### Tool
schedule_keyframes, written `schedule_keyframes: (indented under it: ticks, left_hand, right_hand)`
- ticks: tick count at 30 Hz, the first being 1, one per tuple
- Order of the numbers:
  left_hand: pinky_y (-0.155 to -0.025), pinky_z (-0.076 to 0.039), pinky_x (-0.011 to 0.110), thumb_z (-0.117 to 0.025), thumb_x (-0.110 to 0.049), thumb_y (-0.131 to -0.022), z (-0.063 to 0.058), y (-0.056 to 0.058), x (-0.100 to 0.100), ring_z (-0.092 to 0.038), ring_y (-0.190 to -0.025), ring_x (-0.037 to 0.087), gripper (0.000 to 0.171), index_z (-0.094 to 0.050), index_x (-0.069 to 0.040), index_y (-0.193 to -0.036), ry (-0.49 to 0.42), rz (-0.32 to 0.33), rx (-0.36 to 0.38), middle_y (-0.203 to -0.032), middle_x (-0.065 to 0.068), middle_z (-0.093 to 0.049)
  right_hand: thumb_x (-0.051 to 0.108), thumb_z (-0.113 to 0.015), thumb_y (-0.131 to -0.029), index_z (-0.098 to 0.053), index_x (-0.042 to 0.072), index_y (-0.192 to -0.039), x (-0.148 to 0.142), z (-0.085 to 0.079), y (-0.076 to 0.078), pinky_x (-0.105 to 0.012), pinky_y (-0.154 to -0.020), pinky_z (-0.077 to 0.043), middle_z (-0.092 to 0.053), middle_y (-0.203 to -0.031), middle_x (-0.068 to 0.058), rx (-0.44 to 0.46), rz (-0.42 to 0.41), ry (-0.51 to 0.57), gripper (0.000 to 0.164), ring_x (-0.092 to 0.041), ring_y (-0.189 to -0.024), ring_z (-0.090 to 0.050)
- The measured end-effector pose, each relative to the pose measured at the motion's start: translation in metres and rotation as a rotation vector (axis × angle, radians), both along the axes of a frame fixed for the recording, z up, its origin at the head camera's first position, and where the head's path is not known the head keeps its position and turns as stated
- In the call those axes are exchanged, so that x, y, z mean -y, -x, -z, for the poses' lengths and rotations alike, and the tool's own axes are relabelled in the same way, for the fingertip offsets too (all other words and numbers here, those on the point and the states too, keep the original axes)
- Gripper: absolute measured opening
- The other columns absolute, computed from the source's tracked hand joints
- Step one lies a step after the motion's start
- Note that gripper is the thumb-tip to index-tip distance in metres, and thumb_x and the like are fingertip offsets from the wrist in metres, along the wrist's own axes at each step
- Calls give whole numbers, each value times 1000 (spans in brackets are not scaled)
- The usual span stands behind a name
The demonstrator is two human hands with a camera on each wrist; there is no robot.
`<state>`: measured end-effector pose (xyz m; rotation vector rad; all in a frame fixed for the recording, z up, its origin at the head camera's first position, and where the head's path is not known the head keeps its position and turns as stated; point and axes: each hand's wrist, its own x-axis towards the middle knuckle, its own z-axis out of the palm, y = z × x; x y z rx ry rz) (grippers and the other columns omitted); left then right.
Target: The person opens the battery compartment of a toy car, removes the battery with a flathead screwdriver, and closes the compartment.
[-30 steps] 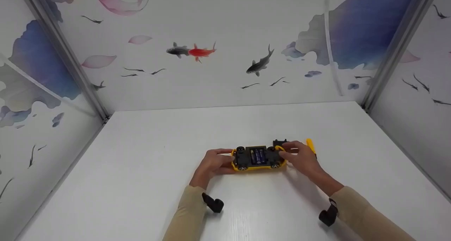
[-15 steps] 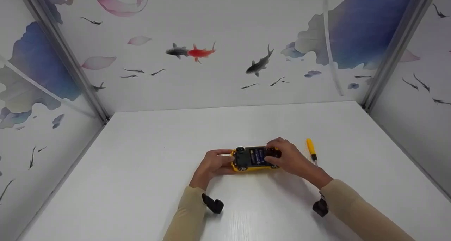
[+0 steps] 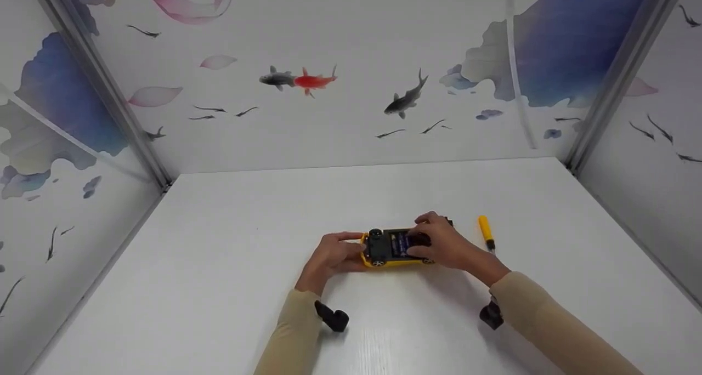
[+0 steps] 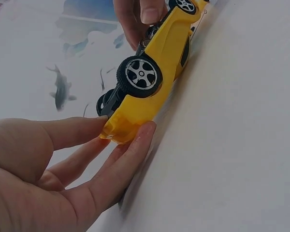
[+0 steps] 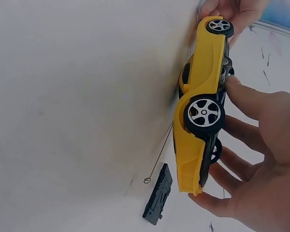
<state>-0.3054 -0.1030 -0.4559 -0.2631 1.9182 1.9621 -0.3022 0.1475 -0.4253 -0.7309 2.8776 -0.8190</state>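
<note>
A yellow toy car [image 3: 378,249] lies upside down on the table, its black underside and wheels facing up. Dark blue batteries [image 3: 400,242] sit in the uncovered compartment in its belly. My left hand [image 3: 335,251] grips the car's left end, with the thumb [image 4: 82,131] on the underside edge and fingers around the yellow body. Over the compartment is my right hand [image 3: 444,243], thumb and index fingertips down at the batteries. Its thumb [image 5: 246,99] touches that area in the right wrist view; whether it pinches a battery or presses is hidden.
A flat black plastic cover [image 5: 158,195] lies beyond the car's right half, mostly hidden by the right hand from the head. A screwdriver [image 3: 485,229] with a yellow handle lies to the right. A thin looped wire [image 5: 157,159] extends from the car. Printed walls enclose the white table [image 3: 247,210].
My right hand has moved left from the car's right end onto the battery compartment, shifting slightly further over the last half second. The left hand and the car stay in place.
</note>
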Motion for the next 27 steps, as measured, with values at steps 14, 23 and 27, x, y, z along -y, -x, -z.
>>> schedule_keyframes:
  ticks: [14,23,27]
  left_hand:
    - [-70,-57,38,-69,-8,-79,2,-1,2,-67,-88,26,43,-59,-7,-121,39,18,-10,-109,18,-64]
    - [-70,-57,38,-69,-9,-79,1,0,1,-67,-88,25,41,-61,-8,-119,61,13,-3,-108,17,-65]
    - [-71,-57,38,-68,-8,-80,0,0,1,-66,-90,26,41,-60,-8,-120,54,17,2,-110,18,-64]
  right_hand:
    - [33,-66,-83,-61,11,-117,1,-7,9,-43,-95,-45,-46,-127,-8,94,-54,-87,41,-24,-116,-43]
    - [47,-64,-81,-62,17,-111,-5,-5,14,-42,-94,-44,-45,-128,-5,162,-75,-66,42,-21,-112,-46]
    - [50,-70,-74,-61,20,-105,-4,-5,14,-41,-90,-46,-46,-124,-4,164,-67,-75,44,-20,-106,-47]
